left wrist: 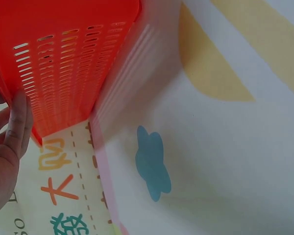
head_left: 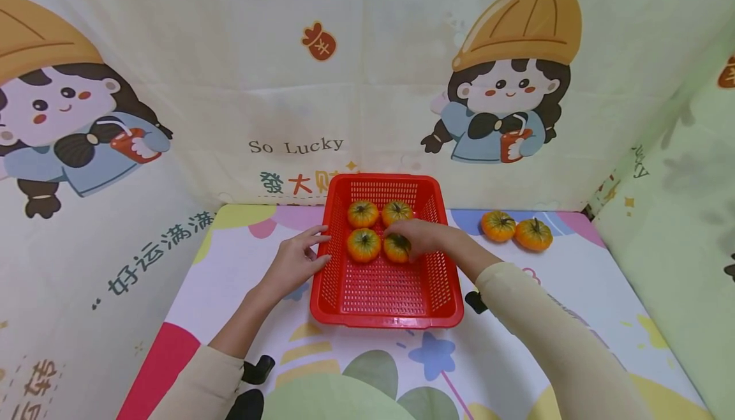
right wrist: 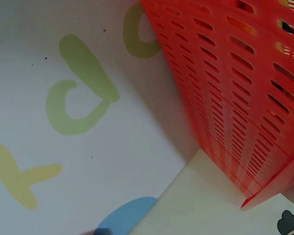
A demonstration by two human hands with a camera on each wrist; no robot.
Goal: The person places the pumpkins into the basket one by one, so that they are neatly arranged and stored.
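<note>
A red perforated plastic basket [head_left: 385, 292] stands on the table with small orange pumpkins inside. My right hand [head_left: 422, 236] reaches over its right side and grips one pumpkin [head_left: 396, 249] from above. Beside that one lie a pumpkin [head_left: 363, 245] to the left and two farther back, a left one [head_left: 362, 214] and a right one [head_left: 397, 212]. My left hand [head_left: 295, 260] is at the basket's left rim, fingers spread and fingertips right at the edge. In the left wrist view, the left fingers [left wrist: 18, 122] lie along the outside of the basket wall [left wrist: 63, 58].
Two more pumpkins sit on the table right of the basket, one [head_left: 497, 226] next to the other [head_left: 534, 235]. A printed cloth backdrop [head_left: 385, 88] rises behind the table's back edge. The tabletop [head_left: 505, 343] has a colourful printed pattern.
</note>
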